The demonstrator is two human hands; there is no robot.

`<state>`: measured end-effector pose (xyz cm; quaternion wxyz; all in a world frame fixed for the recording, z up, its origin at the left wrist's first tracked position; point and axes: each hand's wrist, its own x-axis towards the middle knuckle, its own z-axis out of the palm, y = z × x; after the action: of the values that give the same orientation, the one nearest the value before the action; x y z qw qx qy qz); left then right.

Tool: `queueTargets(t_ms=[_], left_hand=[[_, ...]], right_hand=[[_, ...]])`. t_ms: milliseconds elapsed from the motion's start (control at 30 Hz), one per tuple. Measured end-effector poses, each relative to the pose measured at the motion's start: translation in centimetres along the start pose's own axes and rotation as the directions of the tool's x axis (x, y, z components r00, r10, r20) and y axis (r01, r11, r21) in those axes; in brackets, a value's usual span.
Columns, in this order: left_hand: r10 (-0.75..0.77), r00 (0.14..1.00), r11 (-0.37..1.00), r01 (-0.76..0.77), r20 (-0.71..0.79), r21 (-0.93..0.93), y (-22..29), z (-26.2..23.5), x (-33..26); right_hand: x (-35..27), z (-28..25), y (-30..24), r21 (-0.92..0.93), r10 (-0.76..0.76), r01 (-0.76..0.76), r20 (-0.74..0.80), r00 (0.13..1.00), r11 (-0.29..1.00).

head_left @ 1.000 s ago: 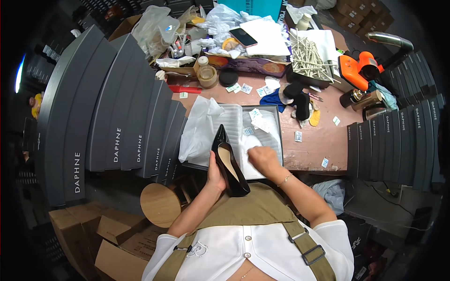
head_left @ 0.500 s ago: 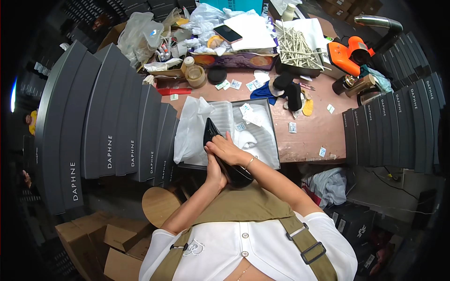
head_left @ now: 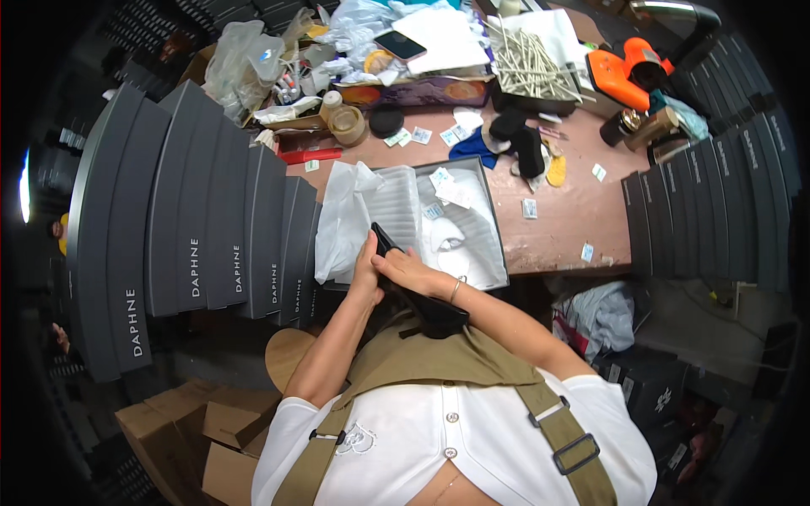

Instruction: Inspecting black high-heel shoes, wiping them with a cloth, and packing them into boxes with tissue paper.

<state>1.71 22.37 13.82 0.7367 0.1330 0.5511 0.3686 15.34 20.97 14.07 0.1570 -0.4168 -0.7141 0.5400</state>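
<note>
A glossy black shoe with a pointed toe [head_left: 439, 315] is held between my two hands, close in front of my apron. Its toe points up toward the table and its heel end lies near my body. My left hand [head_left: 364, 268] wraps the toe part from the left side. My right hand [head_left: 411, 274] lies across the upper part from the right, with its fingertips partly hidden at the shoe. Just beyond the hands stands an open shoe box [head_left: 496, 226], lined with white tissue paper [head_left: 339, 221]. Small white packets [head_left: 447, 187] lie on the wrapping inside it.
Stacked dark grey shoe boxes [head_left: 173, 219] rise at the left, and more [head_left: 713, 215] at the right. At the back are a phone [head_left: 400, 45], a box of white sticks [head_left: 531, 63], a jar [head_left: 347, 125] and an orange tool [head_left: 623, 76]. Cartons [head_left: 169, 422] stand low left.
The shoe has turned, its toe now lower and its sole side tilted differently. My left hand has moved up along it toward the toe. The view has shifted slightly.
</note>
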Motion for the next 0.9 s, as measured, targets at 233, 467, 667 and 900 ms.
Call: queueTargets(t_ms=[233,467,667,900], left_hand=[[0.078,0.977,0.996,-0.069,0.197,-0.054,-0.6,1.1,0.0],[-0.027,0.955,0.999,0.033,0.296,-0.015,-0.7,2.5,1.4],[-0.076,0.981,0.997,0.077,0.181,-0.002,-1.8,3.6,1.7],[0.041,0.979,0.993,-0.062,0.2,0.098,-2.2,4.3,0.8]], right_hand=[[-8.2,-3.9,-4.0,0.358,0.083,-0.105,0.076,0.994,0.928],[-5.8,-2.0,-0.2,-0.124,-0.042,-0.001,-0.341,0.939,0.992],[-1.0,-0.6,2.7,-0.407,0.101,-0.3,-0.442,0.891,0.863],[-3.5,-0.7,2.4,-0.479,0.121,-0.363,-0.463,0.878,0.8]])
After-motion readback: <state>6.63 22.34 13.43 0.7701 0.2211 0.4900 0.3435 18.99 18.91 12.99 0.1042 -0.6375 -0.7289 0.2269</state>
